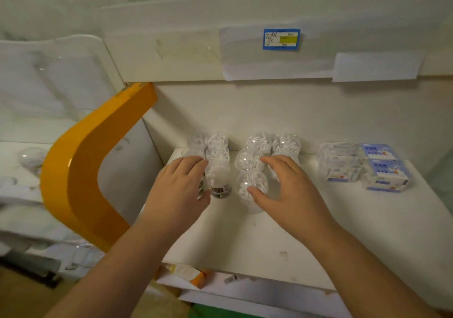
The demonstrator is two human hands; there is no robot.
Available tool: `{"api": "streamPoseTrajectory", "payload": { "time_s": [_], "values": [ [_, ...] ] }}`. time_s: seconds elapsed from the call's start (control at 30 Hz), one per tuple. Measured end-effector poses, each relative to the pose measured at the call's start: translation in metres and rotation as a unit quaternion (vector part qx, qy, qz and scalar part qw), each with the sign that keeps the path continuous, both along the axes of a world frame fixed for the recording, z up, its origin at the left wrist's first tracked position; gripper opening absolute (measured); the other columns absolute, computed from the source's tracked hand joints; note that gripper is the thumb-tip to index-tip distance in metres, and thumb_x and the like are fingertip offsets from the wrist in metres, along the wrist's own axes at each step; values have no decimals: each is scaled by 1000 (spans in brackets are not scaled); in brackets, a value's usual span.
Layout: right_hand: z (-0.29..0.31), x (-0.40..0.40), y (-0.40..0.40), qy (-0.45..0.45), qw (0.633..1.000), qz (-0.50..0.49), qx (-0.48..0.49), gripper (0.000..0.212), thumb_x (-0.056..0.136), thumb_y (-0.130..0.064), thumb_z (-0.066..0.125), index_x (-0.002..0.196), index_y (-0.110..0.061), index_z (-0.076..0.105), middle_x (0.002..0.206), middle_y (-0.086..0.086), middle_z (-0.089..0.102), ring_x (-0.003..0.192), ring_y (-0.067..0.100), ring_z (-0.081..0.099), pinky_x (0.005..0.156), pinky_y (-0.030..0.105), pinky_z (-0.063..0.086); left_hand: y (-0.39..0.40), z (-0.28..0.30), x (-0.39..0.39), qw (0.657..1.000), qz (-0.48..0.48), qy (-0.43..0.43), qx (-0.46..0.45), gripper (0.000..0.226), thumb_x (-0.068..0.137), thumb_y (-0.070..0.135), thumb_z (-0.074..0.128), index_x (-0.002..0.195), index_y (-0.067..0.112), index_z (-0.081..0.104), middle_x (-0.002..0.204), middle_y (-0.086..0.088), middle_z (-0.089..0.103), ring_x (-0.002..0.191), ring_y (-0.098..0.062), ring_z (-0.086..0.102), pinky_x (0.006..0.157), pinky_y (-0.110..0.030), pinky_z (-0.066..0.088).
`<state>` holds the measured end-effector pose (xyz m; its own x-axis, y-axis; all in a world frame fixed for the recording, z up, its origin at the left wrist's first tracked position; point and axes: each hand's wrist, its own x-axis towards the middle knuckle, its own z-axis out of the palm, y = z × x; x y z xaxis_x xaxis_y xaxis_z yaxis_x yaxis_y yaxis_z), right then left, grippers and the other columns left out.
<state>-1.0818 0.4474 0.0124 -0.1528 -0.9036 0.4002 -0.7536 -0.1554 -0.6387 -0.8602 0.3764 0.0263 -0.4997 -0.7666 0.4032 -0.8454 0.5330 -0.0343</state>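
Your jars [219, 178] stand in two clusters toward 12 o'clock on the shelf [269, 239]. They are clear plastic, each packed with small white picks [247, 162]. Expect them to be light, stiff-walled and slick, and easy to topple into their neighbours, so take each low round its sides. Your right hand [286, 190] arches unclenched over the right cluster, thumb touching the front jar [248, 183]. Your left hand [181, 185] covers a jar at 9 o'clock; I cannot tell whether it grasps. Boxes [382, 170] sit at 3 o'clock.
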Motion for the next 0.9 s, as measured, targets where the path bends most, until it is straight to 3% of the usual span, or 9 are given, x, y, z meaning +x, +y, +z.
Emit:
{"api": "streamPoseTrajectory", "payload": {
  "time_s": [0.23,0.37,0.57,0.67,0.9],
  "values": [
    [23,23,-4,-29,998,33,-42,47,81,-35,72,125,-29,56,121,-19,53,114,0,51,99,28,45,32,30,44,998,63,3,-8,62,82,46,63,137,22,49,135,6,52,126,-17,43,105,-36,37],
    [35,62,-3,-54,995,60,-57,47,82,-35,73,125,-30,57,121,-21,52,114,-2,51,99,24,45,47,44,83,996,47,34,-69,57,82,36,69,132,14,54,129,-1,57,120,-21,49,101,-37,41],
    [58,145,-10,-23,994,90,-60,46,82,-37,71,125,-35,54,119,-23,50,113,-3,50,97,20,45,52,51,177,981,17,133,-138,41,87,29,62,122,7,64,122,-7,63,114,-25,56,101,-37,41],
    [73,195,-13,3,993,89,-71,47,83,-38,69,127,-33,54,119,-21,50,114,-1,50,98,26,46,44,49,232,979,34,146,-139,42,86,28,62,122,7,63,121,-6,63,114,-23,55,103,-31,38],
    [98,321,-13,45,988,97,-113,42,84,-34,68,124,-36,54,119,-21,52,112,-1,51,97,27,45,31,39,365,978,78,160,-107,47,85,27,62,128,10,59,125,-4,58,118,-25,54,99,-44,45]
  ]
}}
